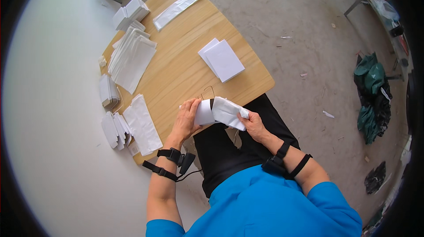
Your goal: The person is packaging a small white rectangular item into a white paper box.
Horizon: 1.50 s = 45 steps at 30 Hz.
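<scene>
At the table's near edge my left hand (189, 115) is closed round a small white carton (204, 112). Pinched at its right end by my right hand (255, 126) is a soft, creased white pouch (227, 111). Carton and pouch meet in front of my lap, and a narrow dark strip shows between them. What lies inside either one is hidden. Just beyond them, a thin brown cord (208, 89) loops on the wooden table (190, 55). Two flat white boxes (223, 61) lie overlapping farther off.
Along the table's left side are a fanned pile of white pouches (132, 58), a flat pouch (143, 124), folded white cartons (115, 130) and stacked white boxes (132, 12). A clear-wrapped white strip (177, 9) lies at the far end. Green and black plastic bags (372, 97) sit on the floor at right.
</scene>
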### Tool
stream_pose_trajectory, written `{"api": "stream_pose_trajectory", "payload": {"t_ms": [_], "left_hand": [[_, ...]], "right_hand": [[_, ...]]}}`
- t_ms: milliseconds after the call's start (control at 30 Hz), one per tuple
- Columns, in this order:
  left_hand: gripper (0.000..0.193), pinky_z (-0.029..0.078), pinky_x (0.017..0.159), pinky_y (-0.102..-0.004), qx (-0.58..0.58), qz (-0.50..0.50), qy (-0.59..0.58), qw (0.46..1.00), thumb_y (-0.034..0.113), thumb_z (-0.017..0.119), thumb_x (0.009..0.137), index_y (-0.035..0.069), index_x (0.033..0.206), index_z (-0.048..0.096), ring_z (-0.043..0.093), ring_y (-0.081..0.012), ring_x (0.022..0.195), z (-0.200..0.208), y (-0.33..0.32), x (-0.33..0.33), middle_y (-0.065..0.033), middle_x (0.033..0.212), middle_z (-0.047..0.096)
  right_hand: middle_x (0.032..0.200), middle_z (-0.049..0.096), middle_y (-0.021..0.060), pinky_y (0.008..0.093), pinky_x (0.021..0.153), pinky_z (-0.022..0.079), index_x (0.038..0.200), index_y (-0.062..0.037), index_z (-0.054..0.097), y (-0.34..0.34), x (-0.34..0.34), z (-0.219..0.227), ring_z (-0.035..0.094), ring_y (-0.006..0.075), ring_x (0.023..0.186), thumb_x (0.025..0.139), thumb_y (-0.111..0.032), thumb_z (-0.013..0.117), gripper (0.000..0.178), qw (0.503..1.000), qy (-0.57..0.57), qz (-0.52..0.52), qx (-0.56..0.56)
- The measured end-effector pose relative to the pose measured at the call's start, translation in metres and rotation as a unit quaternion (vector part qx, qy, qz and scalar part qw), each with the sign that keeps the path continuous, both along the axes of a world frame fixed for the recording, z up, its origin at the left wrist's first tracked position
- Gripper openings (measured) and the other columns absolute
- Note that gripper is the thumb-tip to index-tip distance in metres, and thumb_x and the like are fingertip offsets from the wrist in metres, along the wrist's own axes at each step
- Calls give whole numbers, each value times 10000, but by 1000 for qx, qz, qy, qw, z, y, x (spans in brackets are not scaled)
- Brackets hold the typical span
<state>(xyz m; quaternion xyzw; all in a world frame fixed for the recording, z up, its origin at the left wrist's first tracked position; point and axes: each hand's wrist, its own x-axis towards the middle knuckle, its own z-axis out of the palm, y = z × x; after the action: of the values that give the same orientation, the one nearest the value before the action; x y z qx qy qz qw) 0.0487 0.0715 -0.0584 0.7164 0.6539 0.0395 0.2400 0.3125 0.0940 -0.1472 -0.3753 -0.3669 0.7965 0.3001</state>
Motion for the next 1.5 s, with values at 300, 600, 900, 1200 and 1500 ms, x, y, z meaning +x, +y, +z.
{"api": "stream_pose_trajectory", "payload": {"t_ms": [300, 600, 900, 1200, 1500], "left_hand": [[1008, 363, 1127, -449, -5, -9, 5, 1000, 75, 907, 526, 65, 1401, 406, 428, -366, 1313, -1, -1, 0, -164, 1396, 450], [996, 357, 1127, -440, -8, 2, -2, 1000, 45, 888, 532, 63, 1404, 408, 420, -360, 1309, 2, -1, 3, -156, 1381, 455], [998, 354, 1131, -437, -5, -1, 9, 1000, 43, 883, 541, 66, 1414, 402, 415, -358, 1313, 3, -2, 3, -156, 1390, 446], [985, 357, 1134, -436, -8, -2, -5, 1000, 41, 880, 544, 72, 1407, 406, 412, -356, 1317, -1, -3, -1, -151, 1386, 444], [968, 377, 1119, -438, -2, -11, -41, 999, 22, 878, 535, 69, 1385, 416, 416, -365, 1299, 3, 1, 0, -142, 1375, 447]], "right_hand": [[980, 703, 113, 297, 810, 520, 1237, -9, 611, 12, 0, 19, 643, 146, 916, 960, -35, 538, 288, 971, -66, 77, 218], [1007, 698, 81, 294, 775, 530, 1193, 53, 611, 4, -8, 19, 642, 130, 890, 964, -169, 595, 320, 992, -85, -20, -87], [936, 704, 226, 366, 787, 542, 1051, 53, 641, -3, -5, 21, 707, 294, 869, 854, -292, 695, 401, 950, -307, -37, 47], [927, 732, 159, 305, 760, 537, 1117, -4, 682, 9, 15, 22, 705, 193, 832, 911, -17, 506, 271, 971, -207, 8, 123], [967, 735, 159, 281, 778, 536, 1154, -3, 674, 18, 21, 26, 712, 179, 870, 897, 33, 471, 330, 962, -146, 46, 226]]}}
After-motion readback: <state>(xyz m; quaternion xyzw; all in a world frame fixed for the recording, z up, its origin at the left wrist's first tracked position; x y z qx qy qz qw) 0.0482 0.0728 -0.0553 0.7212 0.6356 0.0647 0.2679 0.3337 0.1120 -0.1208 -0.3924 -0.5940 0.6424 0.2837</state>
